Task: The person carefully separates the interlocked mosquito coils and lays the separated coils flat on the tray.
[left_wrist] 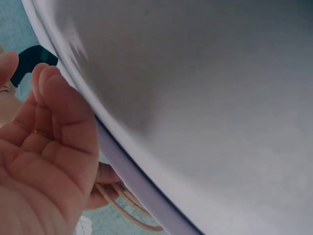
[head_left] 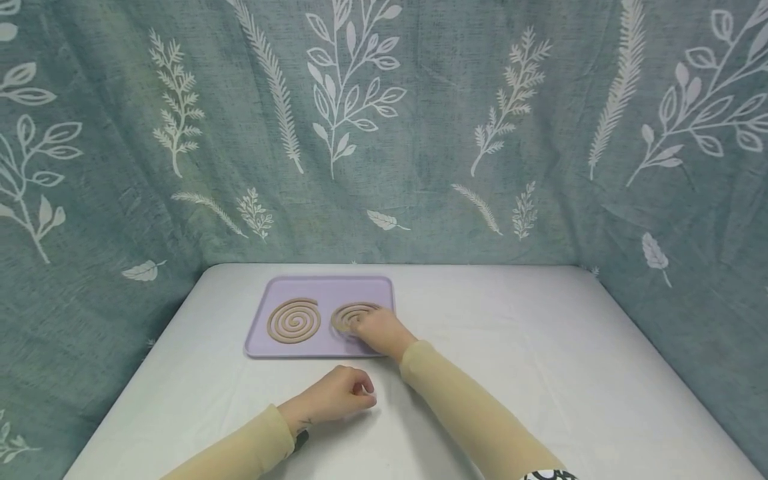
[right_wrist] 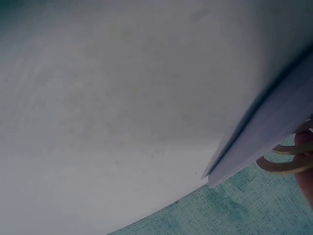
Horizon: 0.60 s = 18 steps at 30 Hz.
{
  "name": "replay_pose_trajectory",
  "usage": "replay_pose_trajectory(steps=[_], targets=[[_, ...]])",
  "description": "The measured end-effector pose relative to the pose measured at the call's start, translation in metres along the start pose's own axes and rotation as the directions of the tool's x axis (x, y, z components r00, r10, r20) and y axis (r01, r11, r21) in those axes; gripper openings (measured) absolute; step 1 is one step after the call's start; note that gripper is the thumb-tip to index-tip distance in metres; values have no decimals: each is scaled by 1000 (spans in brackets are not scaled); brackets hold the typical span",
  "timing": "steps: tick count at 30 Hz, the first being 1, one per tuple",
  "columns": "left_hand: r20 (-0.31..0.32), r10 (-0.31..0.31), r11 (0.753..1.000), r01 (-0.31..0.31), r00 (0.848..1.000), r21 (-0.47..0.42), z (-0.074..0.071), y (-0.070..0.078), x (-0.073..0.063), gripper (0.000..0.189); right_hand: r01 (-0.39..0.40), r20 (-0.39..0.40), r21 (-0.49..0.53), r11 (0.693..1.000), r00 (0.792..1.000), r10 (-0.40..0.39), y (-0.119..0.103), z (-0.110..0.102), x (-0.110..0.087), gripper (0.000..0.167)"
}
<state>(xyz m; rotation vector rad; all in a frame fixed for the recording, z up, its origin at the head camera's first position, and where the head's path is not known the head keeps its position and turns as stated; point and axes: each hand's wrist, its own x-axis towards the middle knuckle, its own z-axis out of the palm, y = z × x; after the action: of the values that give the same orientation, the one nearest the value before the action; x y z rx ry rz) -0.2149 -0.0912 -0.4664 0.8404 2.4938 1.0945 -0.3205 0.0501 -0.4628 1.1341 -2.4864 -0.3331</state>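
Note:
Two tan spiral mosquito coils are at a shallow lilac tray (head_left: 327, 288). The left mosquito coil (head_left: 294, 321) lies flat in it. My right hand (head_left: 383, 331) reaches over the tray's right part and pinches the right mosquito coil (head_left: 345, 312), covering part of it. In the right wrist view that coil's rings (right_wrist: 281, 169) show above the tray rim, beside the fingers (right_wrist: 305, 183). My left hand (head_left: 337, 395) hovers near the tray's front edge, fingers loosely curled, holding nothing. The left wrist view shows its palm (left_wrist: 46, 171) close up.
A white cloth-covered table (head_left: 510, 333) carries the tray at its back left. Behind it and at both sides hangs a green curtain (head_left: 420, 133) with white leaf prints. The right forearm (head_left: 474, 407) crosses the table in front of the tray.

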Motion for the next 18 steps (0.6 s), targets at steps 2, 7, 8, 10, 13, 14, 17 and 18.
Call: replay_pose_trajectory(steps=[2,7,8,10,13,14,17,18], targets=[[-2,1,1000,-1,1000,0,1,0,0,13,-3,36,-7,1000,999,3,0,0,0,18],[4,4,1000,-4,1000,-5,2,1,1,12,-15,139,8,1000,990,14,0,0,0,26],[5,4,1000,-4,1000,-7,2,1,1,12,-21,157,13,1000,987,19,0,1,0,26],[5,2,1000,-1,1000,-9,2,2,0,12,-30,187,15,999,982,27,0,1,1,24],[8,1,1000,-1,1000,-13,3,4,0,12,-42,214,17,999,976,37,0,3,1,21],[10,1,1000,0,1000,-13,3,4,0,12,-46,219,19,999,975,41,-1,4,1,20],[17,5,1000,-5,1000,-17,3,4,0,12,-62,229,29,998,972,53,-2,6,2,18],[19,7,1000,-7,1000,-16,3,5,-1,12,-68,233,32,997,971,59,-2,6,2,19]])
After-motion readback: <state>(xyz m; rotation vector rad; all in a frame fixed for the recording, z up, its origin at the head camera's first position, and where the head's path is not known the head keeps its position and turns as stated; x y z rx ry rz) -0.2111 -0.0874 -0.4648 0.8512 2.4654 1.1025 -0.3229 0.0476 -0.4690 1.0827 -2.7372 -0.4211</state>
